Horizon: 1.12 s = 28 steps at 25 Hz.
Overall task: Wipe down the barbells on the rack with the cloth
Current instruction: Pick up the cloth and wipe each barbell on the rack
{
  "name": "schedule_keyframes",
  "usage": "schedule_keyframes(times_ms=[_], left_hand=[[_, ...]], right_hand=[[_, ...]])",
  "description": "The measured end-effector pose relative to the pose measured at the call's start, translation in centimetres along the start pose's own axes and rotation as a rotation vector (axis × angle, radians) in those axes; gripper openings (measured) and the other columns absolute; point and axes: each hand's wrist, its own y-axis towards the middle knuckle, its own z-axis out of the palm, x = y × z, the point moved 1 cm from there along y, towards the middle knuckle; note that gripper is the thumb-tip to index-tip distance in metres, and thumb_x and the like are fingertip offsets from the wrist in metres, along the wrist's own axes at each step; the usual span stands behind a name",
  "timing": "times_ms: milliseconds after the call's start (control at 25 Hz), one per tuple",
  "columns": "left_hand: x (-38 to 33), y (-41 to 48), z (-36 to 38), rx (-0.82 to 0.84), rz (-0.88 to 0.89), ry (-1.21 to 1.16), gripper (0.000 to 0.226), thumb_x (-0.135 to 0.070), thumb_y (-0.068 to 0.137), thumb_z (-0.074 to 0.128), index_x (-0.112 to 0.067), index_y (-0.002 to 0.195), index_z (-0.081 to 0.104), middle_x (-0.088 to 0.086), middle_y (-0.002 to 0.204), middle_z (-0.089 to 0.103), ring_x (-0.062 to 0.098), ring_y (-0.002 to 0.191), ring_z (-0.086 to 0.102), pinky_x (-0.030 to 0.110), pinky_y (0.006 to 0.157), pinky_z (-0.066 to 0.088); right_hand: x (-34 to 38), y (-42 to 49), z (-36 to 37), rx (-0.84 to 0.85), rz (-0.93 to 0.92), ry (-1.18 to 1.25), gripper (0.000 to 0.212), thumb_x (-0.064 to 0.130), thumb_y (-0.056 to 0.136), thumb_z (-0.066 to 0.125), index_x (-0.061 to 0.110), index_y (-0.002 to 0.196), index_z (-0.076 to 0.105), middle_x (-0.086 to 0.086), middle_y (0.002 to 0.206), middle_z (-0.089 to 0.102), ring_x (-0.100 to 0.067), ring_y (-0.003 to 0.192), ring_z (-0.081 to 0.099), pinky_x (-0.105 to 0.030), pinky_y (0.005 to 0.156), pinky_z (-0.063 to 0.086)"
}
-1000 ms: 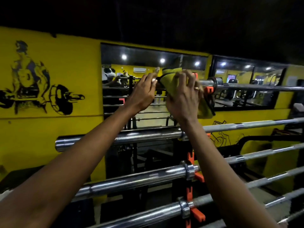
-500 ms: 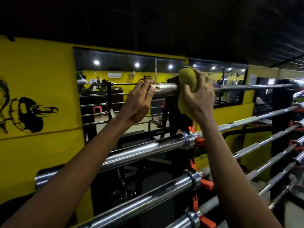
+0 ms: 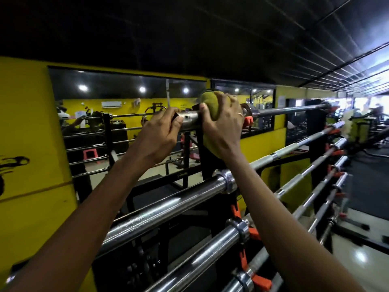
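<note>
Two hands meet on the top barbell (image 3: 284,109), the highest of the bars lying across the rack (image 3: 208,165). Our right hand (image 3: 223,128) grips the yellow-green cloth (image 3: 212,105), bunched over the bar's chrome sleeve (image 3: 189,121). The cloth bulges above our fingers and a tail of it hangs down below the palm. A ring (image 3: 239,114) shows on one finger. Just beside it, our left hand (image 3: 160,137) curls its fingers over the bare outer end of the same sleeve and holds it. Only a short stretch of chrome shows between the two hands.

Below, we see the next barbell down (image 3: 168,209) crossing under both forearms, with more bars stacked beneath it. The bars sit on orange hooks (image 3: 254,232) fixed to the black uprights. Behind the rack stands a yellow wall (image 3: 25,123) with a long dark-framed pane (image 3: 126,91), in which ceiling lights and gym machines show. To the right the bars run off towards a bright, blurred part of the gym.
</note>
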Motion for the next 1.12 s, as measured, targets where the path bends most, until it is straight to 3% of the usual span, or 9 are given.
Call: schedule_keyframes(times_ms=[160, 240, 360, 480, 600, 760, 880, 960, 1120], left_hand=[[-0.4, 0.2, 0.1, 0.007, -0.012, -0.039, 0.029, -0.034, 0.105, 0.033, -0.02, 0.124, 0.049, 0.011, 0.127, 0.053, 0.025, 0.115, 0.05, 0.034, 0.087, 0.04], [-0.5, 0.4, -0.1, 0.041, -0.027, -0.026, 0.031, -0.033, 0.105, 0.033, -0.02, 0.128, 0.048, 0.011, 0.14, 0.047, 0.024, 0.12, 0.048, 0.033, 0.09, 0.037], [-0.7, 0.9, -0.5, 0.082, -0.046, 0.016, 0.034, -0.032, 0.105, 0.033, -0.021, 0.133, 0.046, 0.009, 0.136, 0.049, 0.022, 0.114, 0.048, 0.035, 0.091, 0.037], [-1.2, 0.9, -0.8, 0.079, -0.074, 0.027, 0.032, -0.03, 0.105, 0.034, -0.021, 0.132, 0.048, 0.007, 0.13, 0.054, 0.016, 0.104, 0.047, 0.031, 0.084, 0.033], [-1.9, 0.8, -1.0, 0.086, -0.125, 0.048, 0.035, -0.031, 0.105, 0.034, -0.023, 0.135, 0.048, 0.008, 0.131, 0.056, 0.015, 0.102, 0.048, 0.029, 0.083, 0.033], [-2.4, 1.2, -1.5, 0.129, -0.188, 0.125, 0.038, -0.035, 0.105, 0.034, -0.028, 0.14, 0.045, 0.013, 0.134, 0.057, 0.024, 0.106, 0.052, 0.031, 0.082, 0.033], [-2.6, 1.5, -1.5, 0.144, -0.259, 0.147, 0.041, -0.036, 0.104, 0.034, -0.029, 0.144, 0.043, 0.013, 0.139, 0.052, 0.025, 0.11, 0.051, 0.032, 0.085, 0.034], [-3.0, 1.5, -1.2, 0.138, -0.272, 0.169, 0.042, -0.036, 0.104, 0.034, -0.028, 0.145, 0.042, 0.014, 0.142, 0.05, 0.03, 0.121, 0.05, 0.033, 0.087, 0.034], [-3.4, 1.4, -0.6, 0.066, -0.301, 0.185, 0.042, -0.032, 0.104, 0.035, -0.024, 0.144, 0.043, 0.018, 0.135, 0.055, 0.031, 0.113, 0.056, 0.033, 0.084, 0.039]], right_hand=[[-0.8, -1.7, -0.9, 0.064, -0.213, 0.04, 0.057, 0.046, 0.096, 0.053, 0.023, 0.147, 0.039, -0.012, 0.139, 0.041, -0.024, 0.118, 0.048, -0.04, 0.098, 0.041], [-1.5, 0.0, -0.9, 0.029, 0.001, 0.074, 0.057, 0.044, 0.093, 0.053, 0.025, 0.145, 0.039, -0.01, 0.134, 0.043, -0.022, 0.112, 0.048, -0.04, 0.096, 0.041], [-0.2, -0.6, 0.9, -0.095, 0.224, 0.22, 0.063, 0.039, 0.086, 0.057, 0.029, 0.144, 0.035, -0.009, 0.146, 0.035, -0.027, 0.132, 0.038, -0.05, 0.109, 0.037], [1.4, -4.1, 2.6, -0.241, 0.431, 0.676, 0.066, 0.036, 0.096, 0.059, 0.039, 0.149, 0.021, -0.003, 0.157, 0.019, -0.027, 0.137, 0.037, -0.044, 0.104, 0.047], [2.3, -5.2, 2.8, -0.297, 0.82, 1.156, 0.064, 0.039, 0.1, 0.054, 0.039, 0.152, 0.016, 0.0, 0.148, 0.033, -0.023, 0.12, 0.052, -0.034, 0.09, 0.055], [2.9, -4.4, 3.8, -0.16, 1.099, 1.553, 0.076, 0.063, 0.091, 0.047, 0.032, 0.156, 0.02, -0.01, 0.145, 0.049, -0.035, 0.118, 0.06, -0.051, 0.095, 0.052], [3.5, -4.9, 2.7, 0.069, 1.171, 1.786, 0.064, 0.059, 0.1, 0.025, 0.01, 0.118, 0.062, -0.016, 0.099, 0.072, -0.031, 0.09, 0.064, -0.037, 0.076, 0.054], [2.7, -4.8, 2.8, 0.138, 1.169, 1.891, 0.059, 0.05, 0.103, 0.02, 0.01, 0.102, 0.063, -0.012, 0.078, 0.071, -0.028, 0.081, 0.062, -0.033, 0.07, 0.05], [0.7, -4.9, 2.3, 0.28, 1.075, 1.787, 0.052, 0.046, 0.105, 0.024, 0.009, 0.11, 0.061, -0.009, 0.086, 0.073, -0.022, 0.077, 0.069, -0.034, 0.076, 0.054]])
